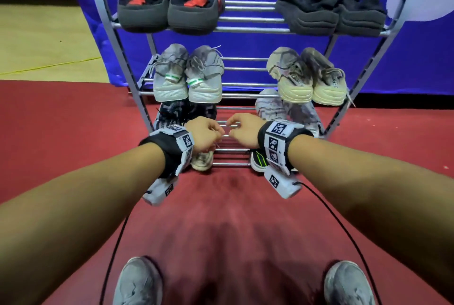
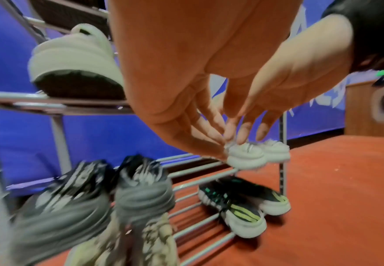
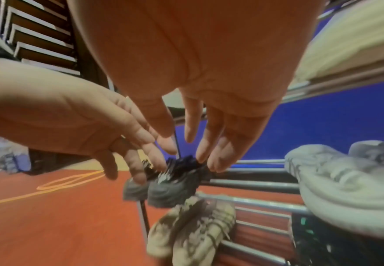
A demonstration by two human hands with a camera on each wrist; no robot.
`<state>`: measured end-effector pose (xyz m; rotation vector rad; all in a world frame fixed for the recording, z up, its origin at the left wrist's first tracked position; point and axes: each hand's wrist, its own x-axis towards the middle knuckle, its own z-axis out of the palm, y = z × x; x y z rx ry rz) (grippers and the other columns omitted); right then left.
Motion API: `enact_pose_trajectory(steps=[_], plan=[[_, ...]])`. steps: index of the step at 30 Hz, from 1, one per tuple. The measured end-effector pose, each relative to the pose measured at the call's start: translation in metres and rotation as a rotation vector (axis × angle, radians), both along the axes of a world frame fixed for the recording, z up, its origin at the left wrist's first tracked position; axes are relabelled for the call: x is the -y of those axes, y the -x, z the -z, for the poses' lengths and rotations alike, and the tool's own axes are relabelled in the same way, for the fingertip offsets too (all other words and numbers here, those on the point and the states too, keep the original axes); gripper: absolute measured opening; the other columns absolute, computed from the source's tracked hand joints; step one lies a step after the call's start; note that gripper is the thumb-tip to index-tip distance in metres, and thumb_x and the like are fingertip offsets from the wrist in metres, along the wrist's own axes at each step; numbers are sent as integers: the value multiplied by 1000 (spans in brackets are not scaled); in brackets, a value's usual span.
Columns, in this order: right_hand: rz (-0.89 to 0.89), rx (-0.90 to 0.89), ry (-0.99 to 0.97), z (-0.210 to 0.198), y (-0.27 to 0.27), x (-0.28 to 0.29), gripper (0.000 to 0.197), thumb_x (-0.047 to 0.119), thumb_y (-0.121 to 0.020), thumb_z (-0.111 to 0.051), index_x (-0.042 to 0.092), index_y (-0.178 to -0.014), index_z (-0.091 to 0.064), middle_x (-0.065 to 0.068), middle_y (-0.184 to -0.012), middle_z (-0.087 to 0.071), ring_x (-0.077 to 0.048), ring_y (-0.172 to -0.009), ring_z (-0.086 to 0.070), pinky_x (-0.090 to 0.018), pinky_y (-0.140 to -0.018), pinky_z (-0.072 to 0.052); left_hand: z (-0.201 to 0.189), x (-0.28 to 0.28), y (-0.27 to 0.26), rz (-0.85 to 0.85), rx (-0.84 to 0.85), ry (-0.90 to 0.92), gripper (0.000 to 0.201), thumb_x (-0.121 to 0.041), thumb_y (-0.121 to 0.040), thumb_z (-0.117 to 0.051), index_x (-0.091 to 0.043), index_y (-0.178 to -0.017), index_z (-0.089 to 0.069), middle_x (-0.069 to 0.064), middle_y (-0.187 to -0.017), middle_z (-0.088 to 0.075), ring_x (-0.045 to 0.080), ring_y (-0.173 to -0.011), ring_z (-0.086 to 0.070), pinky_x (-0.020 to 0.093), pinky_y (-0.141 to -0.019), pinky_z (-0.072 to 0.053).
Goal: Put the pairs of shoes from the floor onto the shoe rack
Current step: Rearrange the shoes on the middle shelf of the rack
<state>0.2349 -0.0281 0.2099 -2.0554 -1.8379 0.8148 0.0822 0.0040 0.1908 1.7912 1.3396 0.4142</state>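
Overhead, both hands, left [image 1: 205, 133] and right [image 1: 245, 130], hang empty with loose fingers before the rack [image 1: 248, 29], whose shelves hold the shoe pairs [image 1: 188, 74]; left wrist shows relaxed fingers [image 2: 243, 129] gripping nothing; right wrist shows its fingers [image 3: 218, 144] spread likewise, over a beige pair [image 3: 193, 228] low down

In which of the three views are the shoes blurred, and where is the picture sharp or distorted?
Head view: the upper pairs on the shoe rack are fairly sharp, its side frames bow outward, and the red floor near the feet is smeared. Left wrist view: the grey-black pair at lower left is strongly streaked. Right wrist view: the beige pair is blurred, while the right hand is clearer.
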Motion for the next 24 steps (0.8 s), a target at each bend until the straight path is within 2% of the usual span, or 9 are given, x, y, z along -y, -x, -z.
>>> enact_pose_trajectory(steps=[2, 4, 6, 9, 12, 16, 18, 21, 24], plan=[[-43, 70, 39, 15, 8, 9, 40, 27, -88, -60, 19, -128, -60, -5, -114, -67, -24, -103, -63, -29, -92, -50, 20, 3, 17, -146, -87, -57, 17, -14, -78, -61, -25, -83, -73, -1, -82, -75, 16, -72, -68, 26, -76, -56], [-66, 94, 86, 31, 13, 15, 41, 26, -89, -61, 20, -130, -58, -6, -122, -66, -25, -111, -62, -28, -96, -48, 43, 13, 30, -235, -110, -49, 16, -18, -77, -60, -27, -82, -72, -5, -82, -74, 18, -81, -70, 26, -81, -55], [-87, 98, 120, 41, 18, 19, 45, 27, -89, -62, 22, -133, -56, -5, -125, -65, -24, -113, -61, -26, -92, -46, 63, 24, 38, -254, -123, -44, 16, -18, -80, -58, -26, -81, -71, -3, -86, -74, 21, -85, -69, 26, -81, -54], [-110, 106, 129, 50, 28, 20, 47, 31, -89, -61, 22, -134, -53, -4, -122, -66, -25, -110, -63, -27, -89, -47, 79, 27, 45, -294, -132, -67, 22, -13, -85, -55, -18, -93, -74, 4, -93, -74, 25, -91, -67, 24, -80, -49], [-107, 87, 117, 53, 38, 15, 43, 31, -89, -60, 24, -131, -55, -3, -119, -67, -24, -107, -63, -27, -90, -48, 85, 18, 51, -400, -119, -45, 20, -16, -85, -58, -19, -96, -74, 2, -96, -73, 24, -95, -65, 22, -80, -44], [-115, 143, 154, 69, 42, 15, 42, 31, -88, -60, 24, -129, -58, -3, -121, -67, -24, -112, -62, -33, -99, -48, 101, 16, 57, -334, -141, 81, 7, -24, -83, -63, -24, -85, -69, -2, -84, -70, 22, -90, -68, 23, -79, -49], [-131, 197, 203, 83, 43, 20, 47, 33, -86, -61, 25, -132, -56, -4, -123, -66, -25, -116, -61, -33, -101, -47, 111, 18, 60, -327, -155, 101, 4, -24, -83, -65, -24, -86, -67, 0, -93, -71, 23, -93, -67, 23, -82, -47], [-159, 233, 262, 105, 45, 28, 52, 36, -86, -61, 25, -136, -51, -5, -126, -64, -26, -119, -58, -33, -102, -45, 131, 26, 61, -321, -180, 145, 8, -24, -81, -69, -25, -88, -66, 1, -104, -71, 23, -102, -65, 25, -92, -47], [-61, 100, 284, 126, 48, 32, 49, 33, -88, -62, 23, -135, -51, -6, -119, -65, -25, -112, -60, -26, -93, -44, 153, 38, 60, -309, -212, 209, 8, -25, -81, -69, -26, -87, -65, 2, -106, -72, 24, -102, -65, 27, -94, -49]])
